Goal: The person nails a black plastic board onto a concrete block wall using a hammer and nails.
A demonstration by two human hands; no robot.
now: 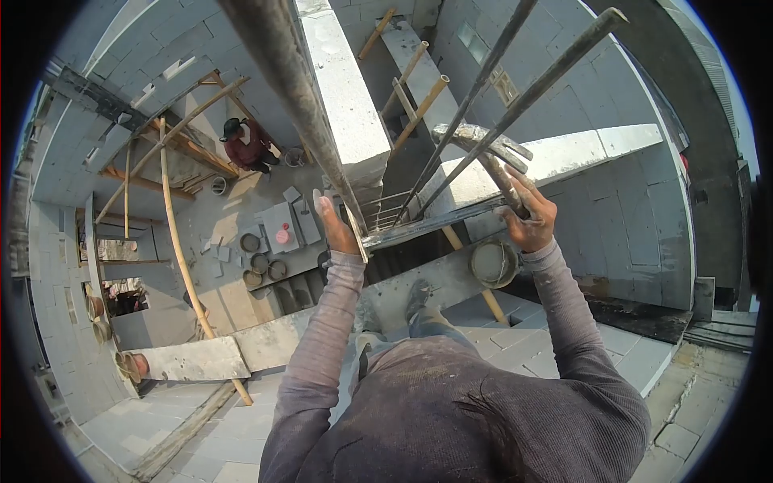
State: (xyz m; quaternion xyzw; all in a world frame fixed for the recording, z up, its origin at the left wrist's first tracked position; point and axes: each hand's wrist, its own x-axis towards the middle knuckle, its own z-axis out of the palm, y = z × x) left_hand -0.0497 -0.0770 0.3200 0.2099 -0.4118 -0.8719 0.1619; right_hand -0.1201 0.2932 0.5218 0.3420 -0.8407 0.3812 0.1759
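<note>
I am standing high on a block wall and I am holding a steel bar frame in front of me. I judge that I am steadying or positioning this frame, not lifting it away yet.

My right hand is clenching around one rusty bar, the fingers wrapped fully, just where it is meeting the flat crosspiece. My left hand is lying against the thick pole that is running up and to the left; the fingers are stretched along it, and I cannot tell if they are closing around it or only pressing.

The crosspiece is lying between my two hands, touching the right one and ending just beside the left one. Two thinner rods are going up from it to the right.

For the next move I am thinking both hands must grip firmly, because my feet are near the edge and far below another person is working among the buckets.
</note>
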